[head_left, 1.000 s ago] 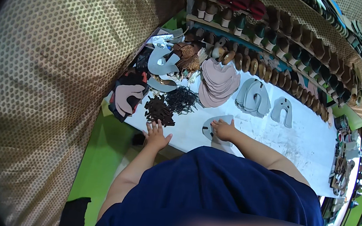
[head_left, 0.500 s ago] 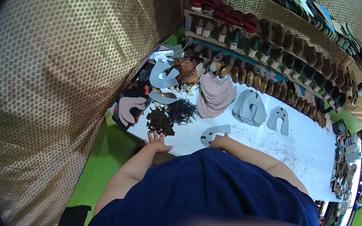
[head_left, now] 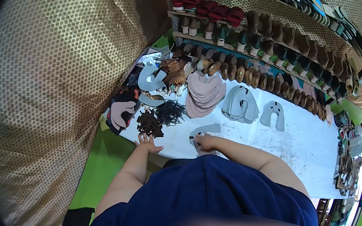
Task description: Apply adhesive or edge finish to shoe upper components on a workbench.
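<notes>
My right hand (head_left: 206, 141) lies over a grey curved shoe-upper piece (head_left: 210, 128) near the table's front edge. Its fingers are bunched against the piece, and anything small between them is hidden. Dark marks or tabs show on the grey surface. My left hand (head_left: 148, 145) rests at the front edge with fingers spread and nothing held. Just beyond its fingertips is a pile of short dark-brown strips (head_left: 149, 123). A heap of thin black strips (head_left: 170, 112) sits behind. Farther right are a stack of grey U-shaped pieces (head_left: 241, 105) and another grey U-shaped piece (head_left: 274, 115) with dark spots.
Overlapping pink pieces (head_left: 203, 95) lie mid-table, with loose grey curved pieces (head_left: 151, 78) at left. A row of brown shoe forms (head_left: 255, 78) lines the back below shelves of shoes (head_left: 243, 40). A patterned gold curtain (head_left: 56, 71) hangs at left. More racks stand at right.
The view has shifted, so the table appears farther left. My right hand has moved from the grey piece's open side further over it. My left hand stays by the brown strips.
</notes>
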The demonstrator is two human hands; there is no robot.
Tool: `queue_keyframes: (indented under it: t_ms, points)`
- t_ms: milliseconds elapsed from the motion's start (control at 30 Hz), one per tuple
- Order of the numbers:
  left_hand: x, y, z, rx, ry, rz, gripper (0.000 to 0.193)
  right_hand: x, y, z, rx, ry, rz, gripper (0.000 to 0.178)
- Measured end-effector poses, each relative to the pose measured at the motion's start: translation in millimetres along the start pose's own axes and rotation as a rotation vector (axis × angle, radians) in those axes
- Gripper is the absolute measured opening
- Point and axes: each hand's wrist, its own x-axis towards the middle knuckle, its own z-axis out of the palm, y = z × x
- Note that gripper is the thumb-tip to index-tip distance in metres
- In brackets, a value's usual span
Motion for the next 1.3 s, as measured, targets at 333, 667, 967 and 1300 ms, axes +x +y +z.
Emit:
queue_keyframes:
  t_ms: [333, 667, 967, 1300]
  points:
    - [-5.8, 2.4, 2.3, -0.054, 0.088, 0.009, 0.118, -1.7, -2.5, 7.8, -0.087, 0.121, 0.116, 0.064]
    - [-0.1, -5.2, 1.7, -0.041, 0.042, 0.034, 0.12, -15.0, -6.0, 32.1, 0.046, 0.143, 0.044, 0.068]
    - [9.4, -10.3, -4.3, -0.032, -0.045, 0.107, 0.125, -20.4, -35.1, 29.0, 0.068, 0.075, 0.237, 0.06]
    - [3.5, -20.7, 1.1, -0.089, 0.009, 0.231, 0.118, 6.1, -69.3, 55.4, 0.205, 0.404, 0.447, 0.084]
